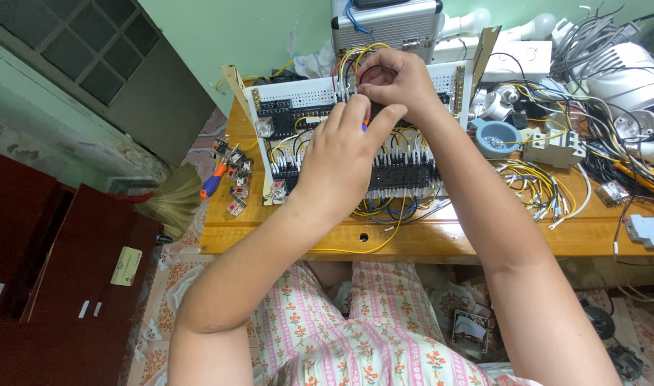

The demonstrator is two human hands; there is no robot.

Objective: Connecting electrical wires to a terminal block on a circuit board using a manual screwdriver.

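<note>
A white perforated panel [298, 96] stands tilted on the wooden table [484, 236], packed with black terminal blocks [405, 175] and looping yellow wires [355, 56]. My right hand [395, 80] is at the panel's upper middle, its fingertips pinched together on yellow wire ends. My left hand [339, 156] is just below it, over the panel's centre, closed around a small tool whose blue and orange end [365, 123] peeks out between the fingers. What the fingertips touch underneath is hidden.
An orange and blue screwdriver [213, 180] and small clear relays [236, 191] lie left of the panel. On the right are a blue bowl [497, 137], a grey breaker [556, 148], loose wires [538, 187] and white domes [627, 71]. A metal case [388, 25] stands behind.
</note>
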